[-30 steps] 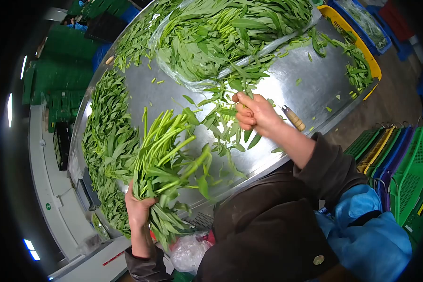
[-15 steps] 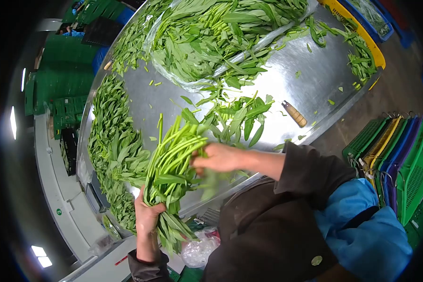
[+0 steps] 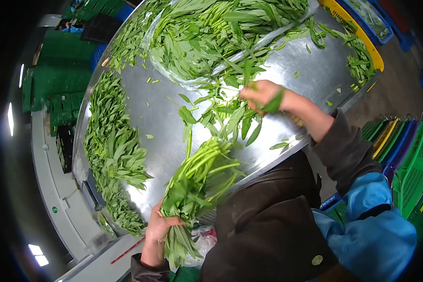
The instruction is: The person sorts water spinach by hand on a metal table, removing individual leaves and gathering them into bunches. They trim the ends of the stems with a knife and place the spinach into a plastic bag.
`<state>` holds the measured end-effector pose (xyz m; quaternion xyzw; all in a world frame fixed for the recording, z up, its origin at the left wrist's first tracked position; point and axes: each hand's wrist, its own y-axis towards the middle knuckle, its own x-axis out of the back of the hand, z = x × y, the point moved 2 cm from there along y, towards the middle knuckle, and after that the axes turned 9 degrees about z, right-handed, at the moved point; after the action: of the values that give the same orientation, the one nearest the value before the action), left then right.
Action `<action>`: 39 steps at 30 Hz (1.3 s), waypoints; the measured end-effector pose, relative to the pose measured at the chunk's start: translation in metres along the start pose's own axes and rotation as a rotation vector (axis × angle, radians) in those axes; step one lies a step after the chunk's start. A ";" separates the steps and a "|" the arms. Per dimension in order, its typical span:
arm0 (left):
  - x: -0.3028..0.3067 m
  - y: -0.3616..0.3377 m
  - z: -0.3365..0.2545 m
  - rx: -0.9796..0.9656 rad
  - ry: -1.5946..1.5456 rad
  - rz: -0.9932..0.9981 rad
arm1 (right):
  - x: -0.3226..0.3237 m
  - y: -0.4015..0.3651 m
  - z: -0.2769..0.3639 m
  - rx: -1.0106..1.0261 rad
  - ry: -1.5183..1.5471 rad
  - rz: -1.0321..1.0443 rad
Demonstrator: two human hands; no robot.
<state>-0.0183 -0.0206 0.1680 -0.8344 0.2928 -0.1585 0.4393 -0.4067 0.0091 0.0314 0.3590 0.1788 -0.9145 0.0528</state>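
Observation:
My left hand (image 3: 160, 229) is wrapped round the leafy lower part of a bunch of water spinach (image 3: 199, 167), whose cut stems point up over the table's near edge. Farther up and to the right, my right hand (image 3: 266, 95) is closed on a leafy sprig (image 3: 274, 101), with some motion blur. Loose water spinach stems (image 3: 230, 115) lie on the metal table (image 3: 162, 115) just below that hand. Under my right wrist, the wooden handle (image 3: 296, 120) of a tool is mostly hidden.
A large open plastic bag of greens (image 3: 192, 51) sits at the table's far side. A long pile of water spinach (image 3: 110, 136) lines the left edge. A yellow crate (image 3: 376, 54) stands at the upper right, and several colored baskets (image 3: 413, 164) stack beside me.
My right hand has moved from the bunch up and right over the table with a sprig. The bunch in my left hand has shifted right and slightly down.

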 end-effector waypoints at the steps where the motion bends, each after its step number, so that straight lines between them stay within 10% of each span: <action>1: 0.001 0.000 0.000 -0.002 -0.001 0.000 | -0.002 -0.003 0.000 -0.081 -0.964 -0.163; 2: 0.003 0.002 0.000 -0.002 0.020 -0.006 | -0.007 -0.005 0.002 -0.159 -1.932 -0.329; 6: -0.001 0.005 -0.008 0.019 0.041 -0.006 | -0.095 -0.012 0.023 0.612 -1.333 0.162; 11: -0.010 0.016 -0.012 -0.053 0.123 0.069 | -0.156 0.017 -0.035 0.997 -1.365 0.473; 15: -0.002 0.011 -0.006 -0.034 0.036 0.052 | -0.139 0.012 -0.023 0.778 -0.792 0.709; 19: -0.003 0.011 -0.002 -0.104 0.033 0.036 | -0.085 0.002 -0.006 0.235 -0.095 0.302; 21: -0.003 0.008 -0.003 -0.127 -0.009 -0.004 | -0.047 0.009 0.008 0.024 -0.211 0.093; 27: -0.001 0.011 0.002 -0.357 0.033 -0.201 | -0.073 -0.018 0.011 0.243 -1.108 -0.155; 33: -0.012 0.008 -0.014 -0.723 0.590 -0.539 | -0.110 0.013 -0.028 0.350 -0.930 0.132; 39: 0.007 0.004 -0.005 -0.746 0.588 -0.581 | -0.079 0.004 -0.022 0.366 -1.161 -0.203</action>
<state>-0.0164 -0.0302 0.1674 -0.9005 0.1973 -0.3847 -0.0479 -0.3335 0.0111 0.0683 -0.2132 -0.0058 -0.9770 -0.0084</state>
